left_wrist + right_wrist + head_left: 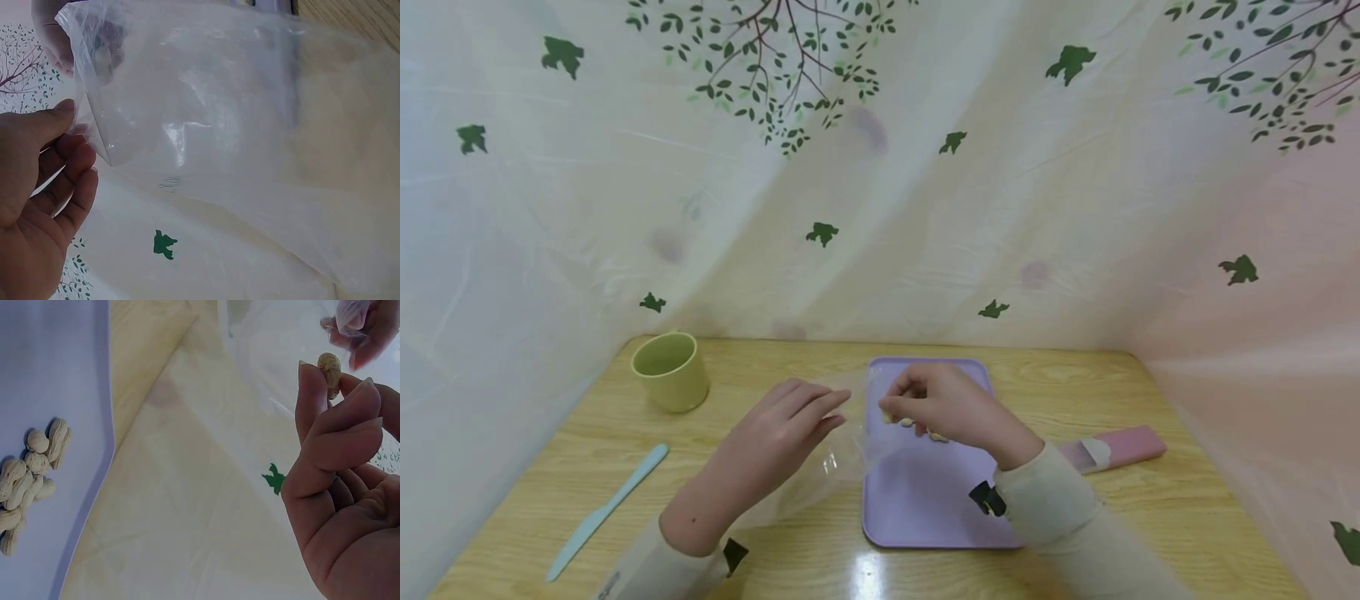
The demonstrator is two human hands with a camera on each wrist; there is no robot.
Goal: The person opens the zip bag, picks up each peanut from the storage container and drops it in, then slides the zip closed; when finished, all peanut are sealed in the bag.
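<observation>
Right hand (951, 408) pinching peanut (329, 375) by clear plastic bag (206, 137), left hand (782, 429) gripping bag's edge; more peanuts (19, 489) on purple tray (925, 504). Looks like bagging step, next prob needs bag held wide.

The bag (206, 144) my left hand (790, 425) pinches is thin, clear plastic, creased and glossy where it catches light, while the peanut (329, 372) in my right hand (951, 404) has a rough, pitted, matt shell, like the other peanuts (19, 484) on the tray (917, 508), which looks like smooth plastic. My tabletop (790, 558) shows wood grain under a glossy finish that throws back a bright patch. The mug (681, 379) looks smooth, the knife (610, 504) like smooth plastic, my sleeves (1052, 492) matt cloth, and the backdrop (737, 275) a thin, lightly wrinkled sheet.
</observation>
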